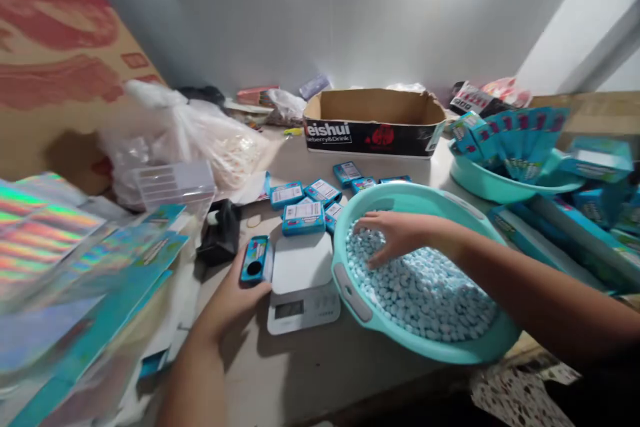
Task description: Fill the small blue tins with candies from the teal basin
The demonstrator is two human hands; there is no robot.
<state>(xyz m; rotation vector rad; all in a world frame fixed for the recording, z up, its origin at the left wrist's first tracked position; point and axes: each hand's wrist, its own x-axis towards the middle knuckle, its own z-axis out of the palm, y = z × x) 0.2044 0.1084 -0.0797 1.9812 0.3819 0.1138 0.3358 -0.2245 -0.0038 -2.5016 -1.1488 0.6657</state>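
Observation:
My left hand [244,303] is closed around a small blue box [255,260] with a dark round hole on its face, held just left of a white digital scale [303,267]. My right hand [395,235] reaches into a turquoise basin [425,355], its fingers and thumb apart and the fingertips touching pale blue and white pellets [430,293]. The scale's display is too blurred to read. Several blue printed boxes [303,217] lie behind the scale, some overlapping.
A black tape dispenser [220,232] stands left of the scale. Shiny sheets and flat blue cartons [120,307] cover the left side. Behind is an open cardboard box [373,137]. At right, another turquoise basin [500,183] holds blue packs, with long cartons [555,247] in front.

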